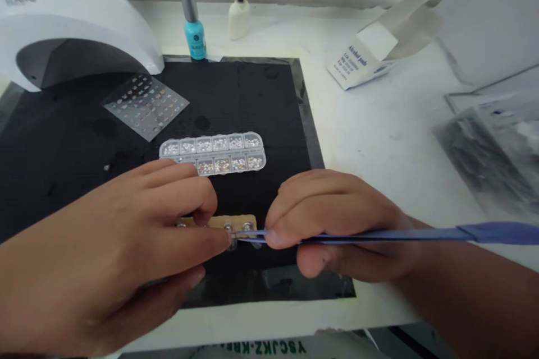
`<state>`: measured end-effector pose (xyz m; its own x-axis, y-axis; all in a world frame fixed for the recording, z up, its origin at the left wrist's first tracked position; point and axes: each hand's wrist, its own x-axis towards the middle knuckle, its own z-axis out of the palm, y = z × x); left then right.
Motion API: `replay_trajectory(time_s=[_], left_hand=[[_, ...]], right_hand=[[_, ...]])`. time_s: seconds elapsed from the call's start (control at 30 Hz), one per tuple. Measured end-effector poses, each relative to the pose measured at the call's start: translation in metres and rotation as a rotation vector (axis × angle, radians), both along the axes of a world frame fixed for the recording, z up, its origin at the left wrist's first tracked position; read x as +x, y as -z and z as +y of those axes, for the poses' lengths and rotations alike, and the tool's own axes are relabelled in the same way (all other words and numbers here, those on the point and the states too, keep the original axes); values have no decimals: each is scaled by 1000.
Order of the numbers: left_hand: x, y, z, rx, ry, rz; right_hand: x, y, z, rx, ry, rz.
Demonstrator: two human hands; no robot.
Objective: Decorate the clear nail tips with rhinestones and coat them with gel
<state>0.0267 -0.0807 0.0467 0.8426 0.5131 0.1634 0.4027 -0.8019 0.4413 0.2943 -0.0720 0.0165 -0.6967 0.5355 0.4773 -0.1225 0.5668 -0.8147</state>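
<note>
On blk mat, L hand is curling over tan strip, hold unclear, R hand is pinching blue tweezers nearly shut, tips reaching small clear beads, looking light, fragile, best taken by edges.

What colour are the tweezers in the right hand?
The tweezers are blue; the head view shows this best.

UV nail lamp, teal nail polish, alcohol pads box
</note>
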Motion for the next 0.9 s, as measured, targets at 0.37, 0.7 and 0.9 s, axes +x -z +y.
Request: replay_trajectory(time_s=[0.37, 0.7, 0.9], left_hand=[[-5, 0, -1, -43, 51, 30], [-2, 3, -3, -13, 78, 40], [0, 1, -5, 3, 57, 43]], right_hand=[[1, 1, 3, -46, -14, -2], [10, 6, 6, -278, 160, 143], [8, 10, 11, -425, 219, 262]])
